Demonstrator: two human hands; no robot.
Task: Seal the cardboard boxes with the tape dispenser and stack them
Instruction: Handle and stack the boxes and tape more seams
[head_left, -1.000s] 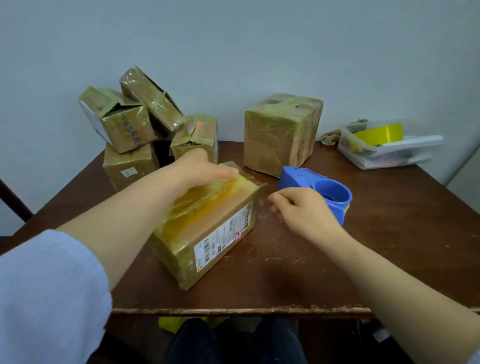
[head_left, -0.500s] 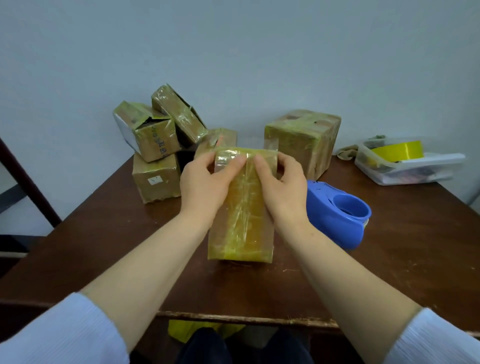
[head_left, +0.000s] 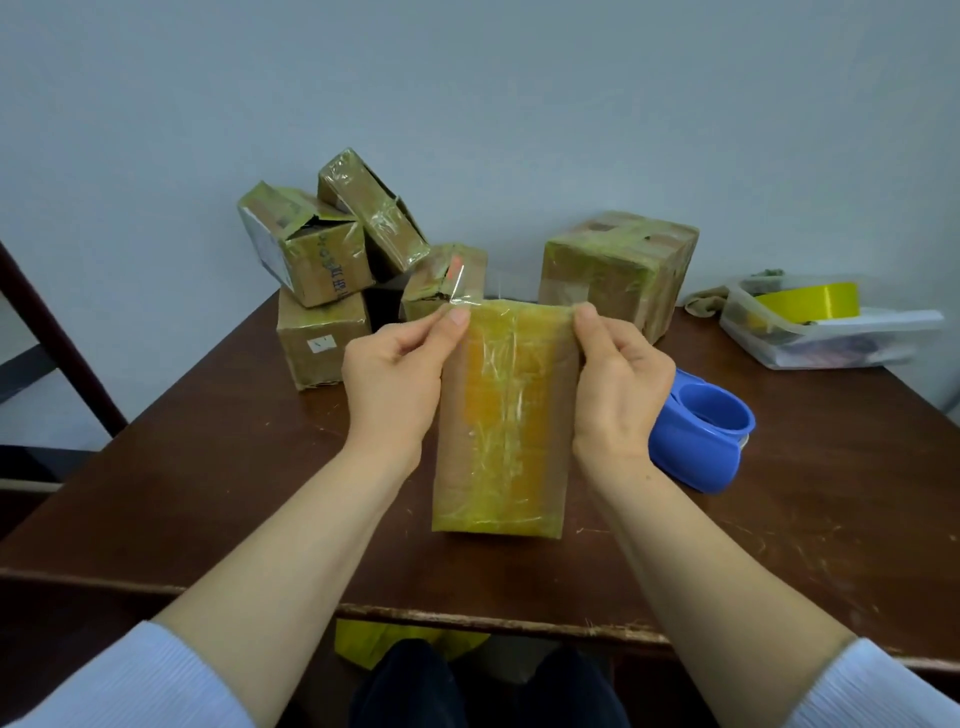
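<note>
While it stands on end on the table (head_left: 208, 493) close to the near edge, the tape-wrapped cardboard box (head_left: 501, 426) is held at its top corners by both hands. The left hand (head_left: 395, 379) pinches a loose flap of clear tape (head_left: 460, 293) between thumb and forefinger at the top-left corner; the right hand (head_left: 618, 384) pinches the top-right corner. Just right of the box, partly behind that hand, sits the blue tape dispenser (head_left: 701, 436). Farther back, 4 smaller boxes (head_left: 322, 338) lie heaped on the left, 1 larger box (head_left: 613, 270) stands near the wall, and a clear plastic tub (head_left: 826, 343) holds a yellow tape roll (head_left: 805, 306).
</note>
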